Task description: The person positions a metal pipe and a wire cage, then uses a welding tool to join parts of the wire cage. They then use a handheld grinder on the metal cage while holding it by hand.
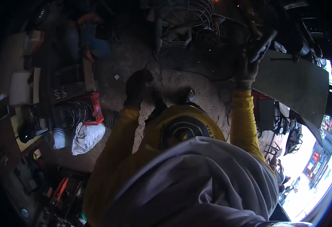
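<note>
My left hand, in a dark glove, hangs over the floor at the middle left. Its fingers are lost in shadow, and I cannot make out anything in it. My right hand, gloved with a pale cuff, reaches up to the right. Its fingers look stretched out, lit along one edge, beside a brownish bar in the dark. Whether they touch the bar is unclear. A grey metal sheet spreads just right of that hand. A dark cable curves over the floor between both hands.
A round wire cage stands ahead near a pale crate. Orange specks glow at the top. On the left are a red crate, wire coils and a white sack. Bright daylight enters at lower right.
</note>
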{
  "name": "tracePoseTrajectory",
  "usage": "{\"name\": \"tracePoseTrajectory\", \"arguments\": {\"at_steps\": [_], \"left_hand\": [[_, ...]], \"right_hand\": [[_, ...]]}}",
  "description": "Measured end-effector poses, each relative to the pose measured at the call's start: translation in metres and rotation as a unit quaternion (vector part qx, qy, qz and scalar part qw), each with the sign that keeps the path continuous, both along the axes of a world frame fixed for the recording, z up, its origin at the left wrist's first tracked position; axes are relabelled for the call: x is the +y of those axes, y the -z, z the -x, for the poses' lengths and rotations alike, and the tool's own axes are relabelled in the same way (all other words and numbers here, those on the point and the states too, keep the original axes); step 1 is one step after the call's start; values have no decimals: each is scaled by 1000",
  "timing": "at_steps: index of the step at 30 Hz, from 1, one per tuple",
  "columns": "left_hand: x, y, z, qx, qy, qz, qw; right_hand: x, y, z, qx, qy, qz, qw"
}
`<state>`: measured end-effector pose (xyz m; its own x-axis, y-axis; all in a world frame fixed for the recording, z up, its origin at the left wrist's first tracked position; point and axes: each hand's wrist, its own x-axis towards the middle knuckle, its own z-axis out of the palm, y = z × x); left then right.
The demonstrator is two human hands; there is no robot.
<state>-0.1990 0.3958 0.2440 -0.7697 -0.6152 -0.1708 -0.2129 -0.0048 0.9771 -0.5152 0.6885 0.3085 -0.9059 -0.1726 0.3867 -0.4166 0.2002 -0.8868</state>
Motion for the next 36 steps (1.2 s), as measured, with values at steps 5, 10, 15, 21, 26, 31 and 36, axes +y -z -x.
{"name": "tracePoseTrajectory", "arguments": {"at_steps": [5,10,15,21,26,31,36], "left_hand": [[-4,-55,80,61,7,-92,994],[-14,-50,148,160,52,-120,978],[-27,-12,180,161,54,-107,980],[-31,29,191,182,25,150,971],[-29,19,191,164,10,192,968],[-20,6,195,211,-51,112,970],[-14,-8,194,243,-30,-77,967]], "right_hand": [[-9,-21,-68,-153,-81,91,981],[-9,-16,-91,-209,-51,110,970],[-1,9,-86,-234,-71,138,960],[8,28,-84,-218,-106,159,957],[11,35,-78,-190,-127,124,966],[5,32,-81,-200,-132,149,959],[5,35,-81,-187,-135,120,966]]}}
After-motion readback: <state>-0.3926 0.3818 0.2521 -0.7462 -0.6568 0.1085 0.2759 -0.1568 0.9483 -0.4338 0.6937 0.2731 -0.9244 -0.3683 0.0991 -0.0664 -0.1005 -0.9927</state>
